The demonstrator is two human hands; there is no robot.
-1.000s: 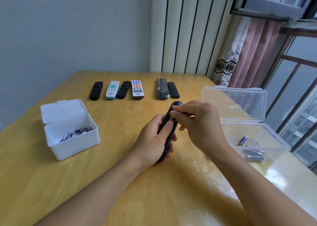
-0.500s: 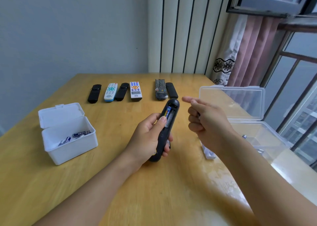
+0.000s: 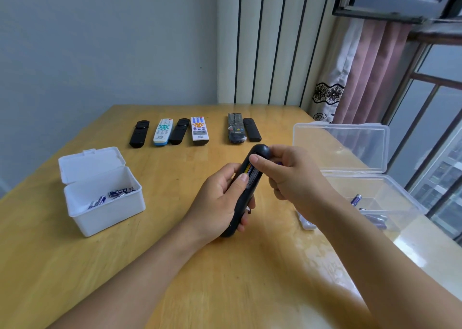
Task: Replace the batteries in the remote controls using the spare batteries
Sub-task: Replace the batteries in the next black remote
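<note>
Left hand (image 3: 220, 198) grips a black remote (image 3: 246, 191), fingers curled around its smooth, rounded plastic body and the thumb lying along the edge of the open battery bay. The remote is held above the surface (image 3: 175, 266), back side up, its domed end pointing away from the person. One battery (image 3: 248, 170) with a yellow and dark label sits in the bay. Right hand (image 3: 292, 178) is curled at the far end of the remote, the thumb tip pressing at the top of the bay; a small purple object shows between its fingers, but what it is cannot be told.

The surface is glossy yellow wood with visible grain. A white opaque plastic box (image 3: 105, 203) with a hinged lid stands open to the left, well apart from the hands, and holds several blue cylindrical batteries (image 3: 117, 193). A clear rectangular plastic box (image 3: 375, 193) stands open to the right, its lid upright, with purple batteries (image 3: 356, 200) lying inside. A small white part (image 3: 306, 222) lies on the surface just beside the clear box, partly hidden by the right forearm.

Six remotes lie in a row at the far edge: black (image 3: 139, 133), white with a blue end (image 3: 163, 131), black (image 3: 179, 131), white with orange keys (image 3: 199, 130), a grey-keyed one (image 3: 235, 128), and black (image 3: 252, 129).
</note>
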